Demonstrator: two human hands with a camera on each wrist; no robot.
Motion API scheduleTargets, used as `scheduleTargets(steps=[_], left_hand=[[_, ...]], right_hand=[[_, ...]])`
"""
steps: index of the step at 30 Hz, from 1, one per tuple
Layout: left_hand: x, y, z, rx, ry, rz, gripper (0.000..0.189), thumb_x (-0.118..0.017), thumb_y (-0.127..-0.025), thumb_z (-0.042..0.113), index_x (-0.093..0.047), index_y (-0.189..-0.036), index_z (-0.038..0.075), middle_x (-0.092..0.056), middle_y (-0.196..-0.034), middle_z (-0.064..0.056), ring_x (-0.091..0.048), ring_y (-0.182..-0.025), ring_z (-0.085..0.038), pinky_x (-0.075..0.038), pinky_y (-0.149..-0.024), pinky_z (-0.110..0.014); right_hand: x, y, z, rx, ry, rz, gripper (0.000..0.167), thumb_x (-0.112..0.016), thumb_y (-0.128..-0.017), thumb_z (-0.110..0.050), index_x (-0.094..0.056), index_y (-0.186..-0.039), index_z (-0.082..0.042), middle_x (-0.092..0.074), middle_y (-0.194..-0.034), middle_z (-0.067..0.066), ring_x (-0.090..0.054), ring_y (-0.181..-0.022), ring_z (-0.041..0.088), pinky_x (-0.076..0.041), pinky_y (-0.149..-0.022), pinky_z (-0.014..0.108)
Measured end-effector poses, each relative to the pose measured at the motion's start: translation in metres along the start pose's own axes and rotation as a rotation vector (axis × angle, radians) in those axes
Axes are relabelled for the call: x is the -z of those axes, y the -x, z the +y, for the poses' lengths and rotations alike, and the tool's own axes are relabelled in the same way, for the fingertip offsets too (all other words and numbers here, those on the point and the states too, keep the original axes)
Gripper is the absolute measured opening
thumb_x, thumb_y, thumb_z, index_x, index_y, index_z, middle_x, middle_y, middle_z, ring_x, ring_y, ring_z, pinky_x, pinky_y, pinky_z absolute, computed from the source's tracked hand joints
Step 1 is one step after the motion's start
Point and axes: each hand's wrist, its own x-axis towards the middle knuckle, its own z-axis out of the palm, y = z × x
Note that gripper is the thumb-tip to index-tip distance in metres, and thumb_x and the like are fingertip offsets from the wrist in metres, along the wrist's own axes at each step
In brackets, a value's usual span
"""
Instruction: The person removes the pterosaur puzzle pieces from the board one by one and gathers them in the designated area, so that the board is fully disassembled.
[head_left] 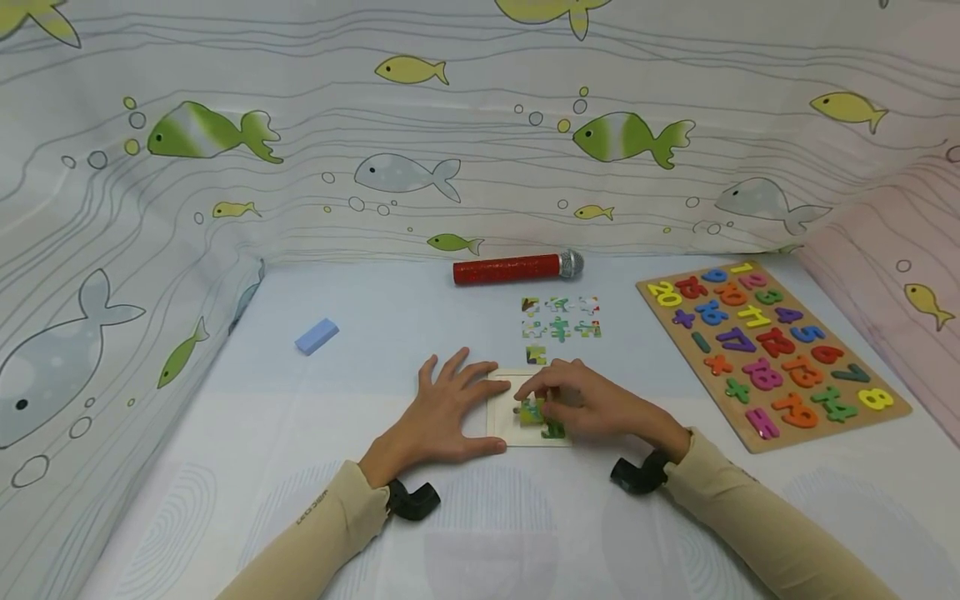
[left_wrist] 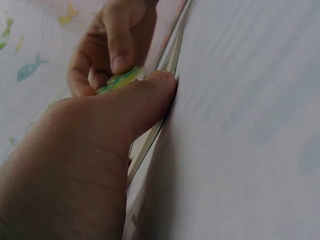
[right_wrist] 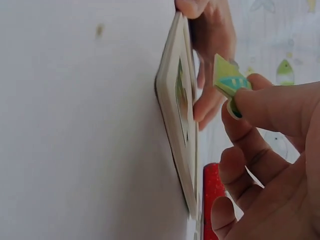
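A pale wooden puzzle tray [head_left: 498,432] lies on the table in front of the person. The left hand [head_left: 448,408] rests at its left side with fingers spread, thumb and fingertips touching the frame. Above the tray, the right hand [head_left: 588,400] pinches a green and yellow puzzle piece [right_wrist: 231,80] between thumb and fingers. One darker green piece [head_left: 553,430] lies in the tray's lower right corner. Beyond the tray, several loose puzzle pieces [head_left: 558,328] are laid out in rows. In the left wrist view, the left thumb [left_wrist: 150,95] presses the tray's edge.
A red microphone [head_left: 506,269] lies behind the loose pieces. On the right is a wooden number board [head_left: 723,367] with colourful numerals. A blue block [head_left: 317,336] sits at the left. Fish-patterned cloth [head_left: 480,125] rises around the table.
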Motion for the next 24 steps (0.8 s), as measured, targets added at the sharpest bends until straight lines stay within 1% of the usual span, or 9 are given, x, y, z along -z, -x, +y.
scheduleTargets(steps=[4,7,12,17,20,24], left_hand=[[0.001,0.000,0.001,0.007,0.001,-0.007,0.080,-0.064,-0.081,0.072,-0.049,-0.150,0.035,-0.042,-0.161,0.000,-0.021,-0.156,-0.042,-0.011,-0.115,-0.076],[0.001,0.000,0.001,0.006,0.001,-0.002,0.080,-0.065,-0.080,0.072,-0.050,-0.149,0.035,-0.043,-0.160,0.000,-0.022,-0.155,-0.043,-0.012,-0.114,-0.076],[0.001,0.000,0.001,0.012,0.004,-0.008,0.080,-0.065,-0.081,0.072,-0.049,-0.150,0.035,-0.042,-0.160,0.001,-0.021,-0.156,-0.041,-0.011,-0.115,-0.075],[0.001,0.000,0.002,0.014,0.010,-0.009,0.079,-0.065,-0.081,0.071,-0.049,-0.150,0.035,-0.042,-0.160,0.000,-0.020,-0.156,-0.042,-0.010,-0.115,-0.075],[0.000,0.000,0.002,0.014,0.008,-0.007,0.079,-0.065,-0.081,0.071,-0.049,-0.150,0.035,-0.042,-0.160,0.000,-0.021,-0.156,-0.042,-0.010,-0.115,-0.075],[0.000,0.000,0.002,0.019,0.005,-0.009,0.080,-0.064,-0.081,0.072,-0.049,-0.150,0.036,-0.042,-0.161,0.001,-0.020,-0.156,-0.041,-0.010,-0.116,-0.075]], right_hand=[[0.006,0.000,0.006,-0.033,0.004,0.062,0.032,-0.064,-0.097,-0.006,-0.071,-0.124,-0.022,-0.072,-0.112,-0.011,-0.053,-0.090,0.009,-0.045,-0.084,0.032],[0.012,0.001,0.013,-0.060,0.014,0.105,0.031,-0.065,-0.097,-0.005,-0.071,-0.123,-0.022,-0.071,-0.106,-0.011,-0.052,-0.089,0.010,-0.045,-0.082,0.031],[0.022,0.004,0.026,-0.085,0.021,0.160,0.032,-0.065,-0.097,-0.003,-0.071,-0.123,-0.020,-0.069,-0.098,-0.005,-0.053,-0.087,0.012,-0.045,-0.080,0.030],[0.029,0.006,0.040,-0.112,0.047,0.209,0.032,-0.064,-0.097,-0.001,-0.071,-0.124,-0.016,-0.069,-0.099,-0.001,-0.053,-0.087,0.014,-0.045,-0.079,0.029],[0.032,0.007,0.045,-0.149,0.054,0.234,0.032,-0.063,-0.097,0.000,-0.071,-0.124,-0.015,-0.069,-0.102,0.000,-0.053,-0.088,0.016,-0.044,-0.079,0.028],[0.033,0.009,0.048,-0.209,0.033,0.255,0.030,-0.060,-0.099,-0.001,-0.070,-0.125,-0.014,-0.066,-0.102,0.004,-0.050,-0.088,0.018,-0.043,-0.077,0.026]])
